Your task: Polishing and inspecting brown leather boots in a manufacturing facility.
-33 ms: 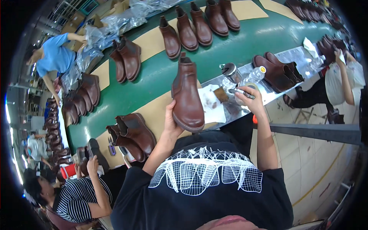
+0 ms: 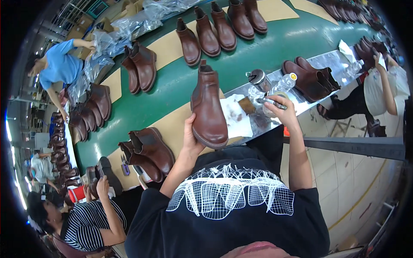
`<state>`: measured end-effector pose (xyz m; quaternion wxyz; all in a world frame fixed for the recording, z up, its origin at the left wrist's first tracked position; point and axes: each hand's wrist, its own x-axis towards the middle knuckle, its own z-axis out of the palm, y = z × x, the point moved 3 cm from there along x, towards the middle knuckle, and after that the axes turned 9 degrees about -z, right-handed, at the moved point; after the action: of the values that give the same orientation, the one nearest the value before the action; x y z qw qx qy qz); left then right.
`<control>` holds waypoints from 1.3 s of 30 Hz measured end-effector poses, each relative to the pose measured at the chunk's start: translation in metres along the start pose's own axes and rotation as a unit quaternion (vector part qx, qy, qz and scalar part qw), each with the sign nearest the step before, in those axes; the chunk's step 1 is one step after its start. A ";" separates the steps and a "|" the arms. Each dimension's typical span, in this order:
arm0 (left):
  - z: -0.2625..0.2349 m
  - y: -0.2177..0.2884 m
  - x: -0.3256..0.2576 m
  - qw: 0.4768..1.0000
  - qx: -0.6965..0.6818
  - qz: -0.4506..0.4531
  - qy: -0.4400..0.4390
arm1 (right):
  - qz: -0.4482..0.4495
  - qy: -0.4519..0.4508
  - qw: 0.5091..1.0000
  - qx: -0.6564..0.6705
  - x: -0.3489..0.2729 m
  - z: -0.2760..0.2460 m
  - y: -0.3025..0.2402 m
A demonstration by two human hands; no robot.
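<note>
My left hand grips the brown boot from beneath, fingers closed on its sole, above the table. My right hand pinches a dark pen beside a clear bottle.

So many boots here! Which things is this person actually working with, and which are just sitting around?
In use:
- brown boot, held in the left hand
- pen-like tool, in the right hand

Lying about:
- white cloth
- plastic bottle
- small jar
- boot pairs on the green belt
</note>
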<state>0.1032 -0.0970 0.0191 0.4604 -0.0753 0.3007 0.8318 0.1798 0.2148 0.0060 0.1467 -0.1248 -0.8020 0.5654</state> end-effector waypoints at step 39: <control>-0.036 -0.027 -0.005 0.996 -0.054 -0.055 0.053 | 0.021 0.196 0.978 -0.064 -0.053 -0.049 0.082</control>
<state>0.1225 -0.1109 -0.0195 0.4845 -0.1600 0.2748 0.8149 0.2505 0.2647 -0.0612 0.2809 -0.2593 -0.7892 0.4806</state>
